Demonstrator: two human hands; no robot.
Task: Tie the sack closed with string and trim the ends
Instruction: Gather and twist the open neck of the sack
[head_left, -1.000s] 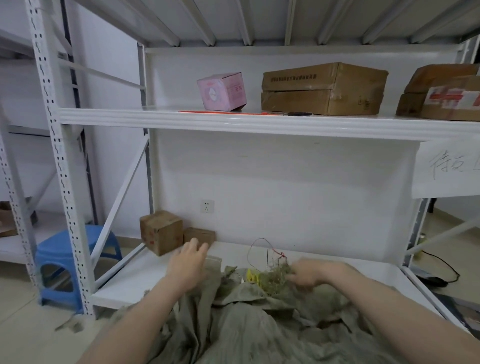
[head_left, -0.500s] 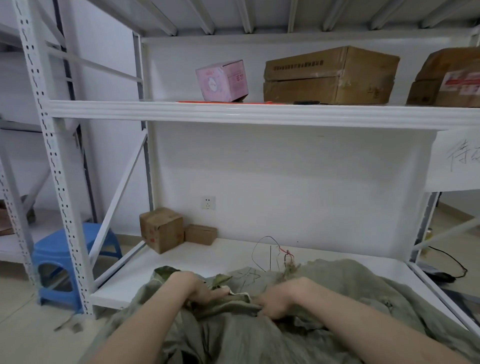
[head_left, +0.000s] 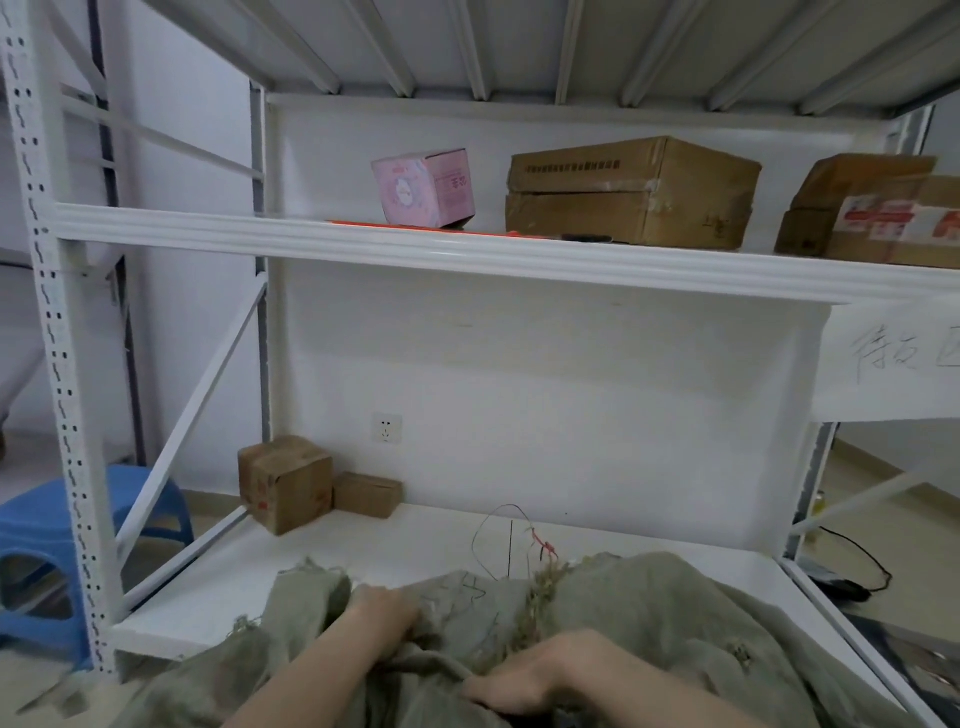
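Both hands have drawn nearer since the earlier frame. Right hand (head_left: 545, 670): grip curled into the olive-green woven sack (head_left: 665, 613), which lies on the white metal shelf (head_left: 337, 561). Left hand (head_left: 384, 613): grip bunching a fold. Thin looped string with a red end (head_left: 542, 545) stands beyond, seemingly untied. Advise gathering the mouth into one tight neck before wrapping.

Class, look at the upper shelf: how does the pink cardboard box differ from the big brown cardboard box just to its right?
The small pink cardboard box is roughly cube-shaped; the large brown cardboard box is much bigger and clearly wider than tall. The pink box sits tilted, one bottom edge lifted; the brown box lies flat. Both are cardboard and stand on the same white metal shelf.
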